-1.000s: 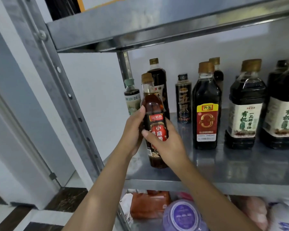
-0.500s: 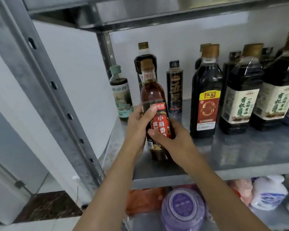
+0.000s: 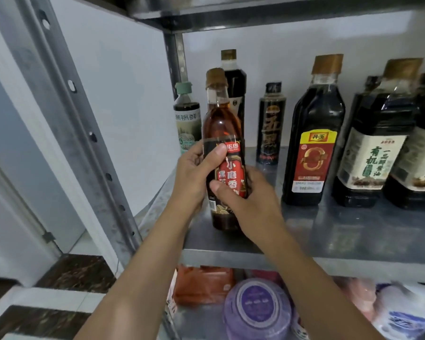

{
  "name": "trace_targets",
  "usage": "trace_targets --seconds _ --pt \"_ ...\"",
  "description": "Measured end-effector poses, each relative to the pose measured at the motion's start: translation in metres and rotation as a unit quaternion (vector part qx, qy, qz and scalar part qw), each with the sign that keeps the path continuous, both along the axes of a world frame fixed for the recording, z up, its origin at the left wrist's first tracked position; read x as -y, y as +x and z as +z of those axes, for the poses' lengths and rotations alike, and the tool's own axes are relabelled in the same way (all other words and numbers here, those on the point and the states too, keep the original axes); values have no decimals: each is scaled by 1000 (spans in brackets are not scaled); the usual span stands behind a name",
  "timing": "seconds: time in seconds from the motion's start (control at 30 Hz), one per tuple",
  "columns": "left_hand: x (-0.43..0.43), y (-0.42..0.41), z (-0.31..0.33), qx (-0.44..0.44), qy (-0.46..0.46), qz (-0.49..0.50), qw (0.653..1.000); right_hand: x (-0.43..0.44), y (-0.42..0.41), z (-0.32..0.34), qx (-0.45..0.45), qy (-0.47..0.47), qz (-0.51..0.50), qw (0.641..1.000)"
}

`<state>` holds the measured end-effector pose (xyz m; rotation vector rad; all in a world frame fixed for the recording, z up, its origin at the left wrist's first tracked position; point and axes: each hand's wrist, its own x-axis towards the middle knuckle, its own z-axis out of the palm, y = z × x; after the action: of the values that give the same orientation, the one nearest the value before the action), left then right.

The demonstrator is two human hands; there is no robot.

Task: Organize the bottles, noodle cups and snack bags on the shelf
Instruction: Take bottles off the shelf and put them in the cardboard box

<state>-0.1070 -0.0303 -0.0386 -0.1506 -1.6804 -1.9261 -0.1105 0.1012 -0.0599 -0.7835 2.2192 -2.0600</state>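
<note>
An amber sesame oil bottle with a red and black label and a brown cap stands upright near the front left of the steel shelf. My left hand grips its left side, thumb across the label. My right hand grips its lower right side, thumb on the label. Behind it stand a green-capped bottle and a tall dark bottle.
A slim black bottle, a dark bottle with a red and yellow label and large soy sauce bottles line the shelf to the right. The lower shelf holds a purple noodle cup, an orange snack bag and a white bag. A steel upright stands at the left.
The view has moved closer to the shelf. Both hands have kept hold of the amber bottle, which now stands a little further in from the front edge.
</note>
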Motion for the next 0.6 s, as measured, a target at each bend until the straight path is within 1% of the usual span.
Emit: trace_targets --seconds 0.2,0.33,0.4,0.5,0.6 --pt "5 -5 -3 19 -7 12 1000 2 1 1 -6 3 5 1000" --pt "2 -8 -1 34 -16 38 999 0 4 -4 -58 14 -77 995" --pt "3 -7 -3 26 -40 53 997 0 6 -5 -78 23 -91 993" --pt "3 -3 -5 27 -63 37 997 1 8 -4 -87 39 -84 992" --pt "6 -2 -6 32 -23 1 999 2 10 -2 -86 60 -69 992"
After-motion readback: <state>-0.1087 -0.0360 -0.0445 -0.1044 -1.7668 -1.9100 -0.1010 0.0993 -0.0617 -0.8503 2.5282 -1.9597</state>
